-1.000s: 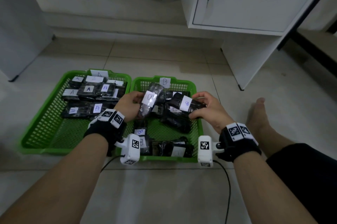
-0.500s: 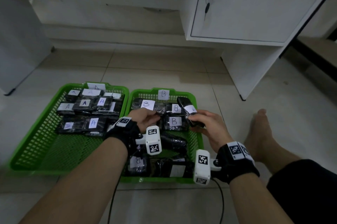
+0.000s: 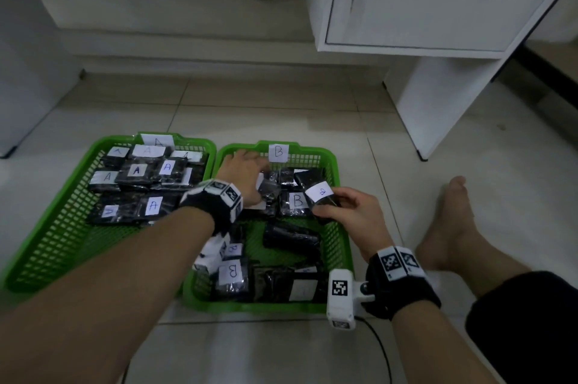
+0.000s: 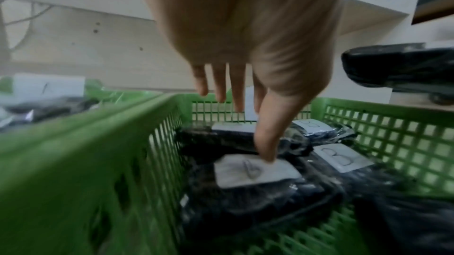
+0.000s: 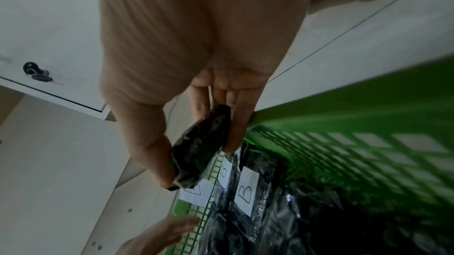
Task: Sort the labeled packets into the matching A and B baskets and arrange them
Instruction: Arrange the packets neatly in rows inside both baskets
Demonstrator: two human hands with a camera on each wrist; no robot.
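Note:
Two green baskets sit side by side on the floor. Basket A [image 3: 59,246] holds several black packets with A labels [image 3: 136,169]. Basket B [image 3: 339,227] holds black packets with B labels [image 3: 297,201]. My left hand [image 3: 247,167] reaches into the far left corner of basket B with straight fingers; in the left wrist view its thumb [image 4: 265,142] touches a packet's white label [image 4: 253,170]. My right hand [image 3: 334,206] pinches a black B packet [image 3: 321,196] above the basket's right side, thumb against fingers around the packet [image 5: 201,152].
A white cabinet [image 3: 422,8] with a key in its door stands at the back right, its side panel [image 3: 438,108] reaching the floor. A bare foot [image 3: 450,221] lies right of basket B. Grey furniture [image 3: 25,70] stands at the left.
My left hand has let go of the packet it held and stretched toward basket B's far left corner. My right hand still holds its B packet, little moved.

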